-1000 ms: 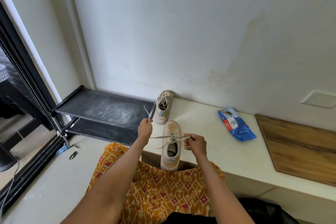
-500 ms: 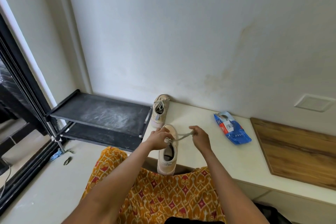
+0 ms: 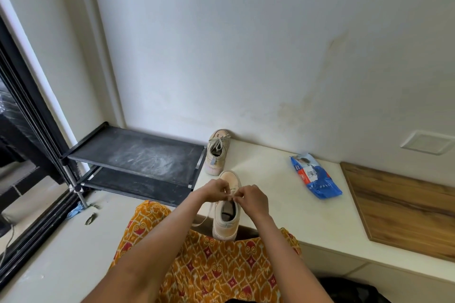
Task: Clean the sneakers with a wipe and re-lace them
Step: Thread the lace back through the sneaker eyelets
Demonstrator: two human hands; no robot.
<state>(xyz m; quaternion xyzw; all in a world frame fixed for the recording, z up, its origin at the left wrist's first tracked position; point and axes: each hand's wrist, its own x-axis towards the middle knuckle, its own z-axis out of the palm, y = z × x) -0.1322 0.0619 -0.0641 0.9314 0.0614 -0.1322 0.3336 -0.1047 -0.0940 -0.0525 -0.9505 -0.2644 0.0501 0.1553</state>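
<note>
Both hands have come together over the near sneaker [image 3: 226, 214] at the counter's [image 3: 275, 206] front edge: left hand [image 3: 214, 190] and right hand [image 3: 251, 197] each pinch the lace [image 3: 232, 194], no longer pulled wide, so the knot is likely being tied.

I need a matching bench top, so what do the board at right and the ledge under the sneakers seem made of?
The board looks like wood or wood-look laminate: brown streaked grain, matte. The ledge looks like smooth cream stone or laminate, faintly glossy; the picture cannot settle which.
</note>
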